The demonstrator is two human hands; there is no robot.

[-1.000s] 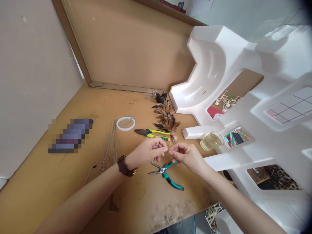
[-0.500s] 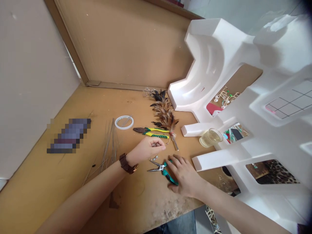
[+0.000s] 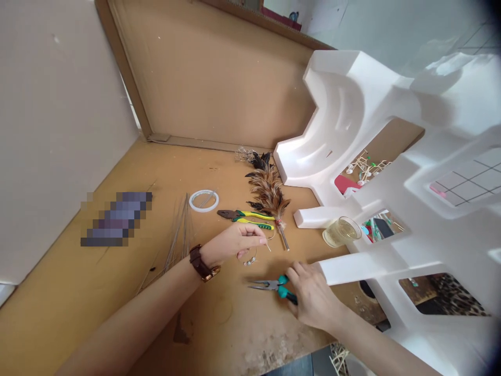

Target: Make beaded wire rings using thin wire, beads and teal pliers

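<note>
Two pliers (image 3: 272, 285) (image 3: 237, 215), one feather bundle (image 3: 266, 185), one glass (image 3: 338, 233)

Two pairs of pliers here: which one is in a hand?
The teal-handled needle-nose pliers, gripped in the right hand; the yellow-and-green combination pliers lie on the table.

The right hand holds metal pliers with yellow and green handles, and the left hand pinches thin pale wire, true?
No: the head view shows the right hand holding metal pliers with teal and black handles. The left hand does pinch thin pale wire.
</note>
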